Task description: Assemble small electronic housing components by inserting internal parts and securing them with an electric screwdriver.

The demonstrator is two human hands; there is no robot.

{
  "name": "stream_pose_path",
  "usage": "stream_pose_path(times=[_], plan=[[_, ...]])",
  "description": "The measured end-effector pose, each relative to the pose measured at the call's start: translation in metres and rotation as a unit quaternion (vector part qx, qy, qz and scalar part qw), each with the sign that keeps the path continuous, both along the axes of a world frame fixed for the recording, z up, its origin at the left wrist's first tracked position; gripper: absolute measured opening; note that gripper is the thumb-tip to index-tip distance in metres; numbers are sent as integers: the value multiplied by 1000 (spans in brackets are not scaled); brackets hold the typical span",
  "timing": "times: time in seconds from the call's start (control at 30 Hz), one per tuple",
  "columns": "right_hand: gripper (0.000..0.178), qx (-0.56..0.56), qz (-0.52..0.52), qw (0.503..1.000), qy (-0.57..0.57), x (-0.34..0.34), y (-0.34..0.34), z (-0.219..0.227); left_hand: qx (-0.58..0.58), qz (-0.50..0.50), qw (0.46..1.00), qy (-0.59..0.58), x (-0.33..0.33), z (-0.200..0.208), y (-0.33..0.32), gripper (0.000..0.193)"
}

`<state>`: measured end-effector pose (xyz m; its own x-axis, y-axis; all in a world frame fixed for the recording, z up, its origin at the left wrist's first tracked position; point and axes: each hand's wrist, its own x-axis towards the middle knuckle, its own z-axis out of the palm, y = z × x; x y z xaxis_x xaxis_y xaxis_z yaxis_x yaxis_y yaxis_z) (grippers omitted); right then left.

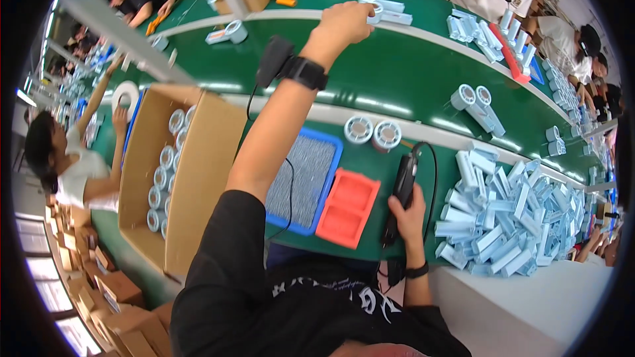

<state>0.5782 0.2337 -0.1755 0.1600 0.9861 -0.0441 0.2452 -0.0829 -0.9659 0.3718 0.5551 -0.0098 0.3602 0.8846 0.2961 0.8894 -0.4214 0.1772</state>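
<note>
My left hand [345, 25] reaches far forward across the green bench. Its bent fingers close on the round head of a light blue plastic part [395, 18], and the fingertips are partly hidden. A second such part [391, 6] lies just behind it. Close to my body, my right hand [409, 213] is wrapped round a black electric screwdriver [401, 188] with a cable. Left of the screwdriver is a red two-pocket tray [348, 209], beside a blue tray [301, 178] full of thin grey screw-like pieces. Two round blue parts [373, 133] stand beyond them.
A heap of light blue plastic pieces [509, 215] lies at right. At left stands a cardboard box [202, 185] holding round blue parts. A joined pair of parts [479, 109] rests on the green conveyor [410, 66]. Co-workers sit across and to the left; a metal post [126, 26] slants there.
</note>
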Motion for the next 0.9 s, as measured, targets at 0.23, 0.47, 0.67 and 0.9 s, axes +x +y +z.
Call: stream_pose_path(times=[0.23,0.47,0.67,0.9], plan=[[54,18,111,933,-343,-1,36,13,-130,-35,988,-80,-126,32,-255,45],[53,-34,89,949,-300,16,30,14,18,160,981,-104,-197,140,-408,39],[53,-8,89,957,-275,-1,30,12,-59,106,983,134,-358,107,-230,40],[55,-25,92,960,-265,-3,29,13,-343,272,881,179,-394,-40,-130,66]])
